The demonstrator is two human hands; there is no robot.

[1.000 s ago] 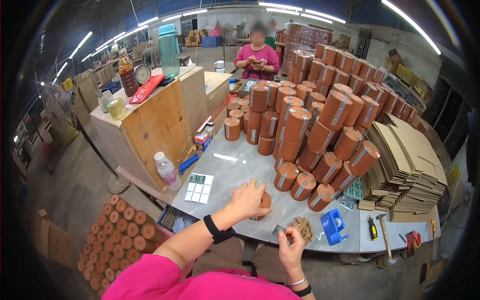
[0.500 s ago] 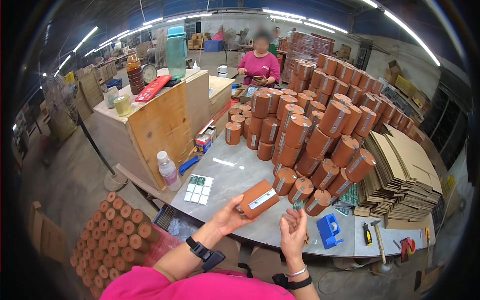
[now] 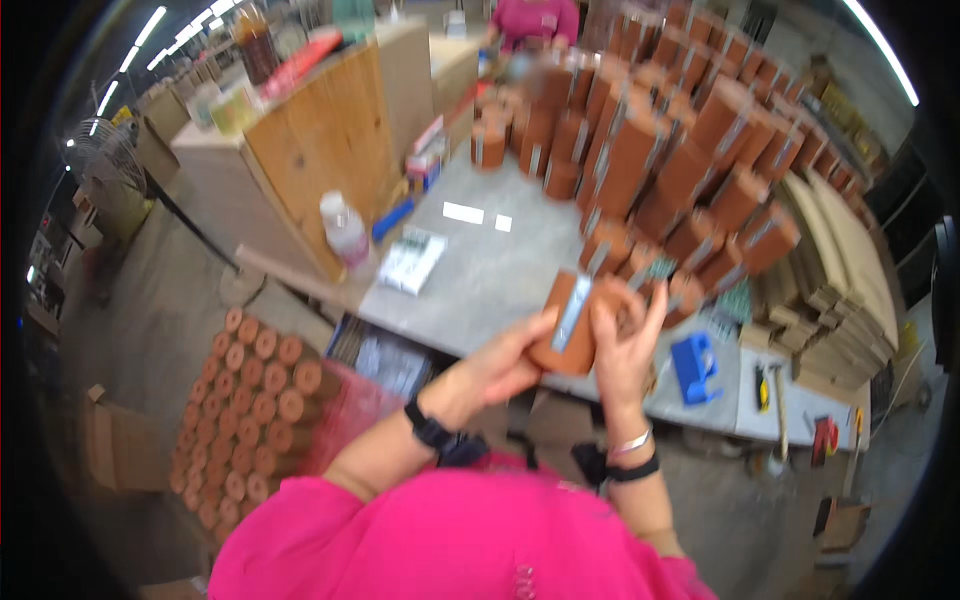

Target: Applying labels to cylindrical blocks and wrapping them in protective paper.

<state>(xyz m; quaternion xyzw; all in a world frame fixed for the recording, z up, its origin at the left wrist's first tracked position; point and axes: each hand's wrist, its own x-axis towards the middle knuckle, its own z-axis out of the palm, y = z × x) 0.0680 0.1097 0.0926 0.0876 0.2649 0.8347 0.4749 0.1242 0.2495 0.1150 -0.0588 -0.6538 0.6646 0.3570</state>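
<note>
An orange-brown cylinder [image 3: 560, 340] with a metal strip down its side is tilted in front of me, above the near edge of the grey table [image 3: 500, 290]. My left hand [image 3: 508, 362] is closed around its lower left side. On its right side my right hand [image 3: 625, 345] presses with the thumb, fingers curled. A small green sticker [image 3: 660, 268] shows by the right fingertips; blur hides whether they hold it. Just beyond stand stacked cylinders [image 3: 635, 150] of the same kind. A sheet of white and green labels [image 3: 412, 260] lies to the left.
A blue tape dispenser [image 3: 695, 368], yellow-black cutter [image 3: 762, 388] and hammer [image 3: 780, 405] lie at right, near flat cardboard [image 3: 815, 290]. At left stand a white-capped bottle [image 3: 345, 232] and a wooden cabinet [image 3: 325, 150]. More cylinders [image 3: 265, 375] are piled low left. A person [image 3: 535, 22] is across the table.
My view has tipped down and turned. The cylinder has turned from lying slantwise to nearly upright, and my right hand has come in from apart to touch its right side.
</note>
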